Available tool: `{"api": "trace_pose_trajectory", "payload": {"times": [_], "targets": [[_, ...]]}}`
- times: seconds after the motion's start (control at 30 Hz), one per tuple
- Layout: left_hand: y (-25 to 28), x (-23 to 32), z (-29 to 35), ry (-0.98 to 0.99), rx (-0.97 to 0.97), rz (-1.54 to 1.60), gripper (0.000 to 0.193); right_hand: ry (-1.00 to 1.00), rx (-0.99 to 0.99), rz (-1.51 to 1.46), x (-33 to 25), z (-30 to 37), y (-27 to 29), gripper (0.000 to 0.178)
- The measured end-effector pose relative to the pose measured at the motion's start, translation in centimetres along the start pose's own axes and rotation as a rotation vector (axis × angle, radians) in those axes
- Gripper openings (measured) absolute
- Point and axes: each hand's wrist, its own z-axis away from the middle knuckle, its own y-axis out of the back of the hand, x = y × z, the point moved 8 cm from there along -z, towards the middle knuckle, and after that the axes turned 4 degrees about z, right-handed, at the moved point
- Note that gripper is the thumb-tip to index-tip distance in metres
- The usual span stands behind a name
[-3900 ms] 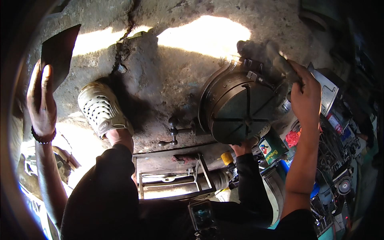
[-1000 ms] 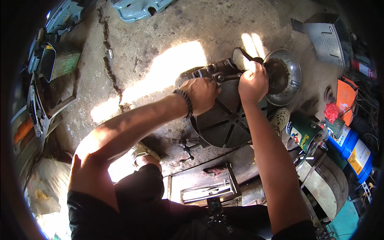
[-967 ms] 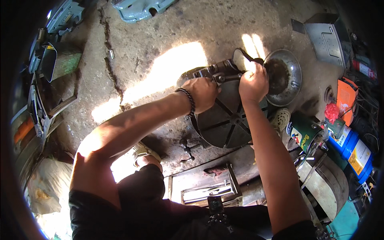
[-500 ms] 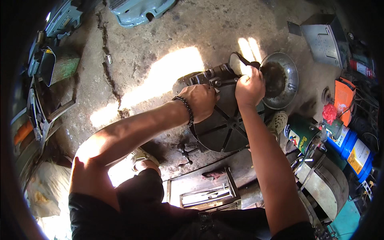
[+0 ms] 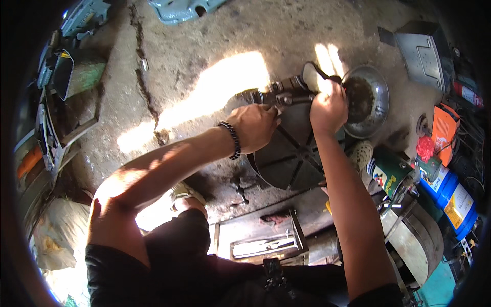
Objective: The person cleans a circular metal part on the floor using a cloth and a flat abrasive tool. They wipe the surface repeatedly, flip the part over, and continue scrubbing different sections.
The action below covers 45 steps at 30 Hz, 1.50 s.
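Below me lies a dark round metal disc [image 5: 286, 166] with slots running out from its centre. Along its far edge runs a dark metal bar assembly [image 5: 276, 92] with bolts and blocks. My left hand [image 5: 254, 128], wearing a beaded bracelet, is closed at the disc's far left edge, beside that assembly. Whatever its fingers pinch is hidden. At the far right of the disc, my right hand [image 5: 330, 107] is closed, with a dark piece showing past its knuckles; I cannot make out what it grips. A pale oval piece [image 5: 310, 78] with a dark edge sits just left of those fingers.
Right of the disc stands a metal bowl [image 5: 381, 102] with dark residue. Farther right are an orange box [image 5: 445, 128], a green container [image 5: 386, 171] and a blue bucket [image 5: 458, 204]. A cracked concrete floor [image 5: 179, 30] spreads beyond. A metal frame [image 5: 302, 230] is near me.
The whole view has shifted, so the disc sits a little farther right and up. My left hand has drawn slightly back from the bolted assembly. My right hand keeps its place beside the pale piece.
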Motion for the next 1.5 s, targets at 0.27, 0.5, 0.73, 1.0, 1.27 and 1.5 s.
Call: {"api": "trace_pose_trajectory", "payload": {"times": [0.27,0.5,0.73,1.0,1.27,1.5], "targets": [[-1.7,-0.9,-0.5,0.033,-0.067,-0.047,0.037,-0.119,-0.087,-0.013,0.8,0.3,-0.9,0.031],[-0.2,0.0,-1.1,0.067,-0.071,-0.04,0.037,-0.075,-0.071,0.015,0.0,-0.2,-0.7,0.03],[-2.6,-0.6,-1.2,0.061,-0.129,-0.101,0.036,-0.09,-0.104,0.027,0.5,0.9,-0.7,0.029],[0.0,-0.3,-1.5,0.149,-0.188,-0.1,0.041,-0.127,-0.129,0.011,-0.3,-0.1,-0.5,0.031],[-1.3,-0.2,-1.9,0.124,-0.243,-0.124,0.039,-0.116,-0.131,0.033,0.9,0.7,-0.8,0.03],[0.4,1.0,-1.0,0.15,-0.236,-0.132,0.04,-0.121,-0.143,0.029,0.2,0.4,-0.4,0.03]]}}
